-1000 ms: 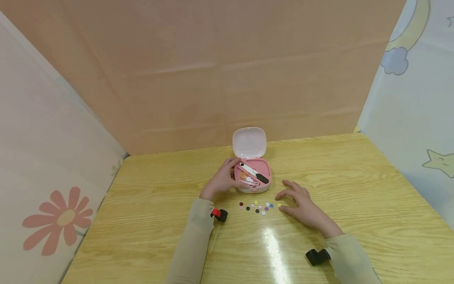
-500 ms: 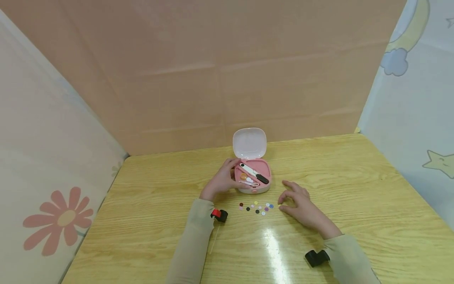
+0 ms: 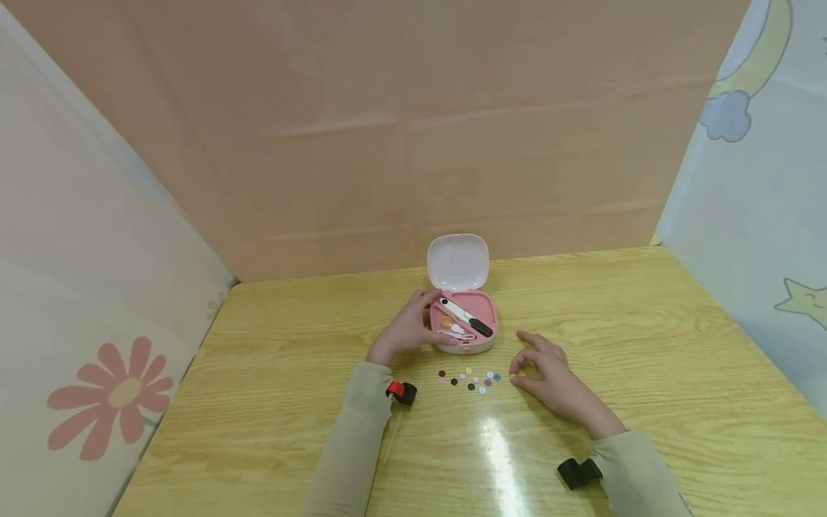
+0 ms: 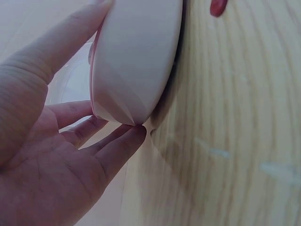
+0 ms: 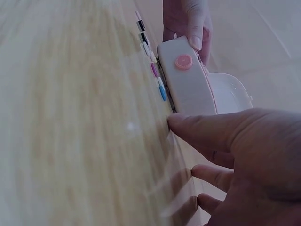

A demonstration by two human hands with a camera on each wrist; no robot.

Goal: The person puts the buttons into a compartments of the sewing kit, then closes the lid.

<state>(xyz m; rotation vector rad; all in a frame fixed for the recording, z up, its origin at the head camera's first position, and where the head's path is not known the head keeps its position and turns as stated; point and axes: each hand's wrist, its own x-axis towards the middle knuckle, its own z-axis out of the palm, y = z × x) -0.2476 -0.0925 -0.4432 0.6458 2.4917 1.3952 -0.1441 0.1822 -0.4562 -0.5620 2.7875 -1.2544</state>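
A small white-and-pink sewing box (image 3: 466, 347) stands on the table with its lid (image 3: 458, 262) raised. My left hand (image 3: 410, 329) grips its left side, thumb at the front rim and fingers round the side, as the left wrist view shows. Inside lie a white tool with a black end (image 3: 466, 317), an orange round piece (image 3: 446, 322) and small white items. To the right, at the table surface, my right hand (image 3: 549, 378) pinches a yellow button (image 3: 512, 376) between thumb and index finger, mostly covered by the fingertips. Its other fingers are spread.
Several loose buttons in dark red, black, purple, white and blue (image 3: 497, 377) lie in front of the box. The wooden table (image 3: 291, 380) meets an upright pinkish-tan backdrop behind the box, with patterned side panels.
My right thumb and index finger have come together on the yellow button, which lay in plain sight between them a second ago. The left hand keeps its hold on the box.
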